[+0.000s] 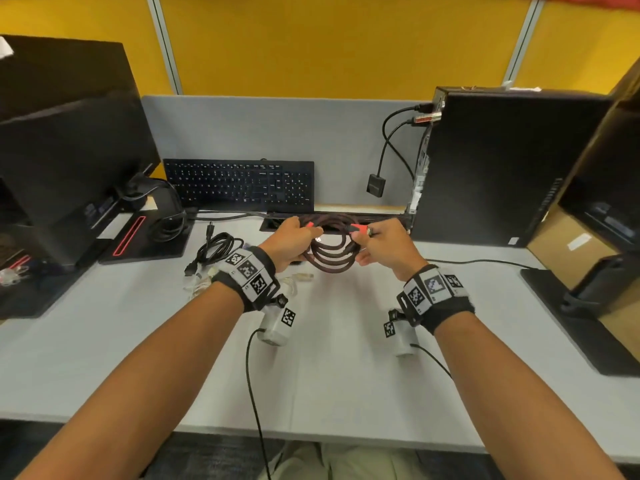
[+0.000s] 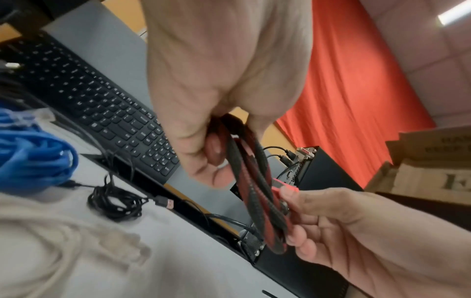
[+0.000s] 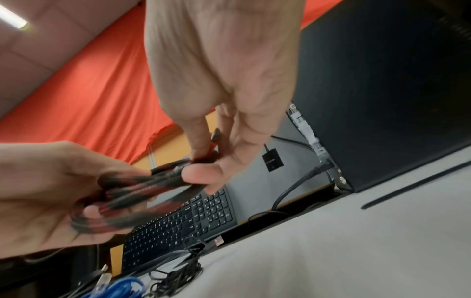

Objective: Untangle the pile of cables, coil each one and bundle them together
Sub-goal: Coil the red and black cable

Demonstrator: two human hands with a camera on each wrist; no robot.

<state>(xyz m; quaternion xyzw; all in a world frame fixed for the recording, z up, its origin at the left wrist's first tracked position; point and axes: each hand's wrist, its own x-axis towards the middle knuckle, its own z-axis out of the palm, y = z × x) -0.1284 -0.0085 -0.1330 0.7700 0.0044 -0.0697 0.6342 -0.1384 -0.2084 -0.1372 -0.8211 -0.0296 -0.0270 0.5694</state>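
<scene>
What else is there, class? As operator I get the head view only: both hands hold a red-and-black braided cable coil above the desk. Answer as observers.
Observer: A blue cable lies bunched on the desk.
Operator: And the right hand's grip?
Observer: The right hand curls its fingers under the braided cable, thumb on its red plug.
Operator: The black cable's end?
Observer: The black cable ends in a USB plug.

The room was evenly bright under a ceiling light (image 2: 453,14); shadows on the desk (image 1: 329,358) were faint. The head view bowed at its edges; both wrist views smeared with blur, nearest cables softest.
</scene>
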